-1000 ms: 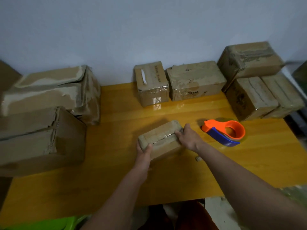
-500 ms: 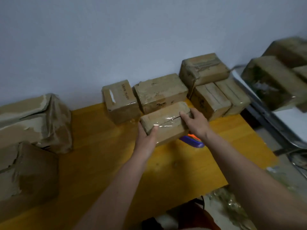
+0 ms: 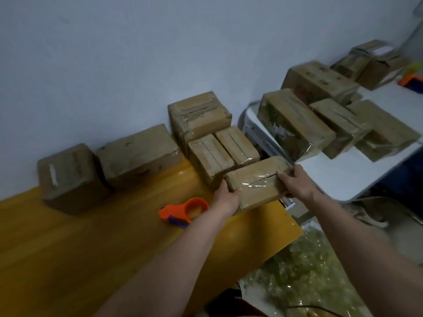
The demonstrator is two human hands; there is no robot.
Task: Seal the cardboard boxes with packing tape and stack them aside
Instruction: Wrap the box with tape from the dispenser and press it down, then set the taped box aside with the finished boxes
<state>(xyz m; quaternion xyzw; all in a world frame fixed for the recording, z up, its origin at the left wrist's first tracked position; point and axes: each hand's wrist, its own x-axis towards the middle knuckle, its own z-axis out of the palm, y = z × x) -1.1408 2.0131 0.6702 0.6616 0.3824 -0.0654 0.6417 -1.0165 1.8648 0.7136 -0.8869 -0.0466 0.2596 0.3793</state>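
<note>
1. The taped box (image 3: 256, 183) is held clear of the table (image 3: 68, 248), over its far right corner. A second ago it sat on the table near the middle with the tape dispenser (image 3: 184, 211) just to its right; the dispenser now lies to its left, untouched on the table.
2. Clear tape shows glossy across its top seam. Judgement: sealing of this box is complete and the step in hand is carrying it to the stack.
3. The left hand (image 3: 225, 199) grips the box's near left end, thumb over the top edge. The right hand (image 3: 296, 183) grips the right end, fingers curled over the top. The hands are apart, one at each end.
4. The box hangs just in front of two small taped boxes (image 3: 223, 152) at the table's far right edge, with a larger box (image 3: 199, 117) behind them against the wall.
5. Beyond the table's right edge, a white table (image 3: 343, 175) carries further wrapped boxes (image 3: 295, 124). Judgement: either group could be the destination; which one cannot be told.
6. Two more boxes (image 3: 103, 170) stand along the table's far edge to the left.
</note>
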